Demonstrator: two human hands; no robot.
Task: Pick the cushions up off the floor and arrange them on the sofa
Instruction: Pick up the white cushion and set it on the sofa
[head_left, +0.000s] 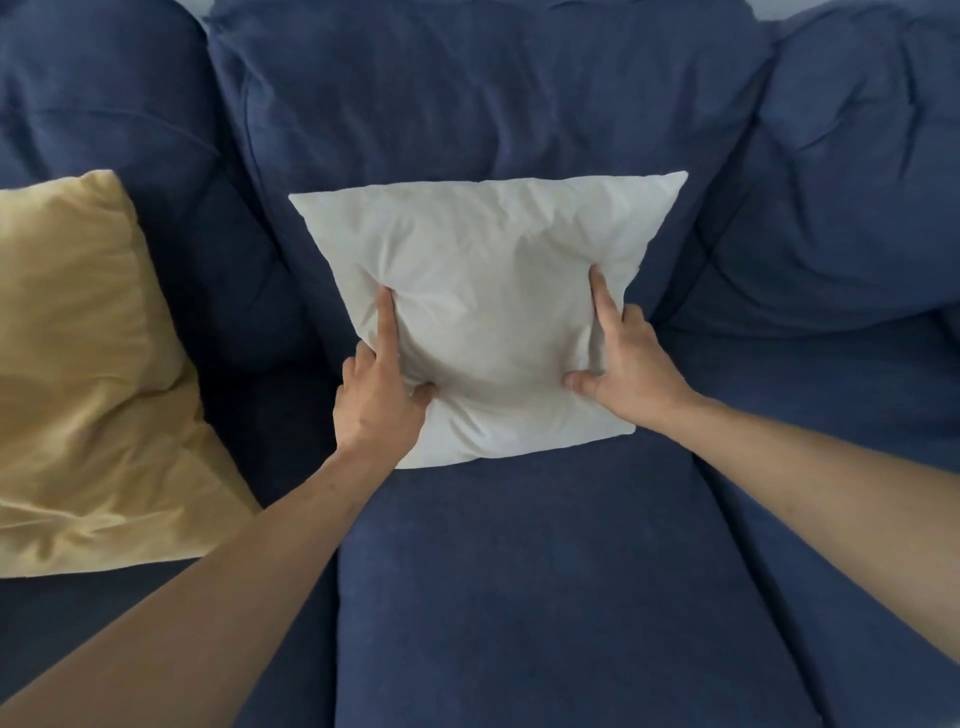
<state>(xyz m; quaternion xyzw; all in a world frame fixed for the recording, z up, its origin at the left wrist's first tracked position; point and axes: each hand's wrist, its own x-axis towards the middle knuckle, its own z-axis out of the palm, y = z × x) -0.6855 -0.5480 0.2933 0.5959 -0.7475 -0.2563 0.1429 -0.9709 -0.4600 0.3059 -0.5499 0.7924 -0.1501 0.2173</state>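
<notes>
A white cushion (488, 291) stands on the middle seat of the dark blue sofa (519, 571), leaning against the middle back cushion. My left hand (376, 395) grips its lower left side, forefinger stretched up its face and thumb pressed into the fabric. My right hand (626, 364) grips the lower right side the same way, its other fingers hidden behind the edge. A yellow cushion (88, 384) leans on the left seat, apart from the white one.
The right seat (857, 467) and its back cushion (841, 182) hold nothing. A gap of blue seat lies between the two cushions. The floor is out of view.
</notes>
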